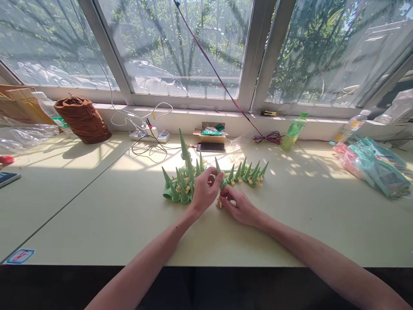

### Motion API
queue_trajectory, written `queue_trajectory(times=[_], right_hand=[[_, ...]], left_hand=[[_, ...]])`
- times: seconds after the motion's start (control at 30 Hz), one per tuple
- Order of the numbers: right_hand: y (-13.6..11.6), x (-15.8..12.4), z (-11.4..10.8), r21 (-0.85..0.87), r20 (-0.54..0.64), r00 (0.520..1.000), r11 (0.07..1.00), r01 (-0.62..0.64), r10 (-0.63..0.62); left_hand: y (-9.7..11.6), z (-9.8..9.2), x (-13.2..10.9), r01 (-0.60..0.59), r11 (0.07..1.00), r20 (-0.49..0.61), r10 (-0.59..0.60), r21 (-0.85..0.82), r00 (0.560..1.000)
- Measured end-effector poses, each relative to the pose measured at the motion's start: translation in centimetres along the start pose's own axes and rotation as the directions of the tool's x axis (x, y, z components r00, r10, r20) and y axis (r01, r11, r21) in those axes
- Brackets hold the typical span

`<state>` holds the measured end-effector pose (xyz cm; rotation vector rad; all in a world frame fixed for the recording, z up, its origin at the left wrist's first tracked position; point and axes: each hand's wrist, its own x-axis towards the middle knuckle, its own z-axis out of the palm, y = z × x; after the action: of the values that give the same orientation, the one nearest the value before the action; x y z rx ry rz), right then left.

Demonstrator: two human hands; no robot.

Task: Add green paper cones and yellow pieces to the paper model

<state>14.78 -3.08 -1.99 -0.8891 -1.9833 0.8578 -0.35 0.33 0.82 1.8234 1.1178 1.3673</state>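
My left hand (205, 188) pinches a green cone (217, 164) between thumb and fingers, its tip pointing up. Just right of it, my right hand (240, 206) has its fingers curled together by the cone's base; what they grip is too small to make out. Small tan pieces (219, 203) show on the table beside the right fingertips. To the left stands a cluster of green cones (184, 196), with a taller stack (184, 148) at its back. Another group of green cones (247, 174), with small tan pieces around their bases, stands to the right.
Behind the cones are a small open cardboard box (212, 138), a dark phone (211, 147) and a power strip (151, 136) with cables. A brown bag (82, 119) stands at the left. A green bottle (294, 131) and plastic-wrapped packs (376, 168) are at the right.
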Motion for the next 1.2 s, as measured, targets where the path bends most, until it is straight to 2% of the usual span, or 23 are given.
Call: queue_trajectory(times=[0.2,0.37,0.63,0.73,0.87,1.2], right_hand=[[0.1,0.0,-0.4,-0.159,-0.152,0.983,0.984,0.079,-0.104],[0.0,-0.1,-0.9,-0.271,-0.333,0.917,0.954,0.131,-0.221],[0.0,0.1,-1.3,-0.217,-0.537,0.830,0.976,0.035,-0.149],[0.0,0.2,-1.3,-0.182,-0.555,0.825,0.983,0.007,-0.109],[0.1,0.2,-1.3,-0.157,-0.526,0.847,0.988,-0.009,-0.076],[0.2,0.1,-1.4,-0.192,-0.482,0.870,0.981,0.012,-0.104]], left_hand=[[0.3,0.0,0.0,0.004,1.000,-0.031,-0.004,0.007,1.000],[0.6,0.0,-0.1,0.017,0.999,-0.001,-0.017,-0.031,1.000],[0.5,0.2,0.1,0.168,0.971,0.132,-0.147,-0.171,0.980],[0.3,0.3,0.1,0.191,0.962,0.163,-0.160,-0.195,0.973],[0.2,0.4,0.1,0.202,0.958,0.175,-0.167,-0.202,0.970],[0.4,0.2,0.1,0.192,0.962,0.155,-0.163,-0.194,0.974]])
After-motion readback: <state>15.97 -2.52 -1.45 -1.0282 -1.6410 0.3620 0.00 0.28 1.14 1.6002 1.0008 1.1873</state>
